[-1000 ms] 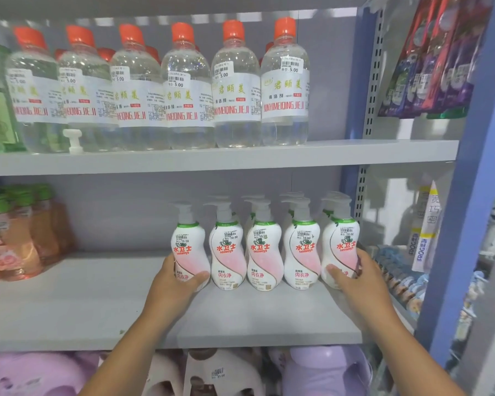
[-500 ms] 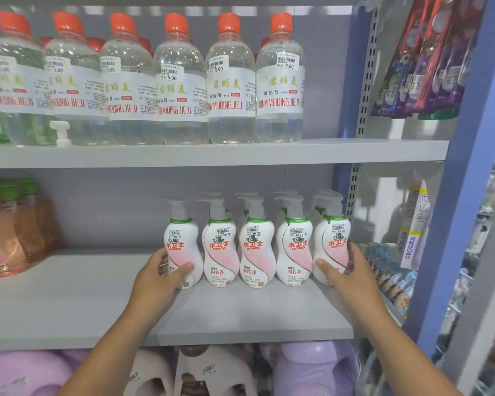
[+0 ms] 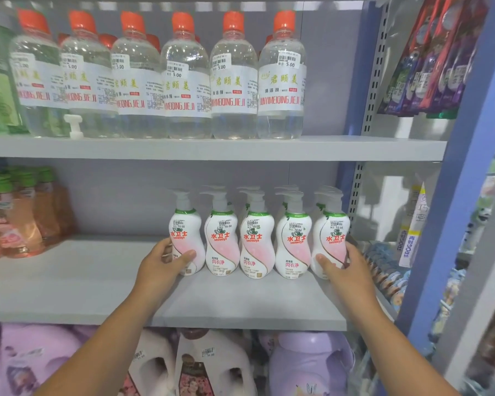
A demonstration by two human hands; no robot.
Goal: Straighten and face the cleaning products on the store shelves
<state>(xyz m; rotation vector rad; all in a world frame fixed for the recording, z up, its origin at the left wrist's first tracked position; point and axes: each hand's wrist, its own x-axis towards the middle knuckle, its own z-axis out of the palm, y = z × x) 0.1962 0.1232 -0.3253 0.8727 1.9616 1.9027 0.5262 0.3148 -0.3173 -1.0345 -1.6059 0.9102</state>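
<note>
1. Pump bottles (image 3: 256, 241) stand in a row of five on the middle shelf (image 3: 97, 281), at centre right of the frame, with more of the same close behind them.
2. Each is white with a pink lower half, a green collar and a white pump head; the label reads "seaways" under red Chinese characters, and a small sticker shows 10.00.
3. Left hand (image 3: 162, 265) is wrapped around the lower part of the leftmost pump bottle (image 3: 185, 238), thumb across its front.
4. Right hand (image 3: 345, 268) is closed around the base of the rightmost pump bottle (image 3: 332, 238), thumb on the front, fingers behind.
5. Clear bottles (image 3: 232, 81) with orange caps line the upper shelf (image 3: 212, 148) across the top of the frame; they hold a colourless liquid, their white labels read "JUNYIMEIQINGJIEJI" in red, and the stickers read 5.00.
6. Peach-coloured bottles (image 3: 17, 218) with green caps, holding pinkish liquid, sit at the left edge of the middle shelf.
7. Purple jugs (image 3: 309, 364) fill the bottom of the frame, below the middle shelf.
8. Hanging packets (image 3: 429, 58) show at upper right; a pack at right reads "FROG".
</note>
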